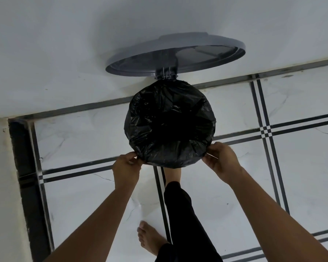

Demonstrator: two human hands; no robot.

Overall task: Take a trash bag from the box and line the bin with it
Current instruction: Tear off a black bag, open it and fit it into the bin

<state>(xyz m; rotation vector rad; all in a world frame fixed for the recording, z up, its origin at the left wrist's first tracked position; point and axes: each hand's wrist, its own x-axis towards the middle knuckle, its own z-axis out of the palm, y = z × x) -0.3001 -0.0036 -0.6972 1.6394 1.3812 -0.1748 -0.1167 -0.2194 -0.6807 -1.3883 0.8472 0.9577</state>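
Black trash bag [169,123] over bin mouth, frame centre; thin, light, tear-prone; left hand [125,168], right hand [221,160] grips pinched on hem; lid [175,53] up

I see a white tiled floor [301,103] with dark double stripes, and a white wall [64,53] across the upper frame.

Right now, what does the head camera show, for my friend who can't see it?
Both hands, left and right, pinch a black trash bag stretched over a round bin's mouth. Its grey lid stands open against a white wall.
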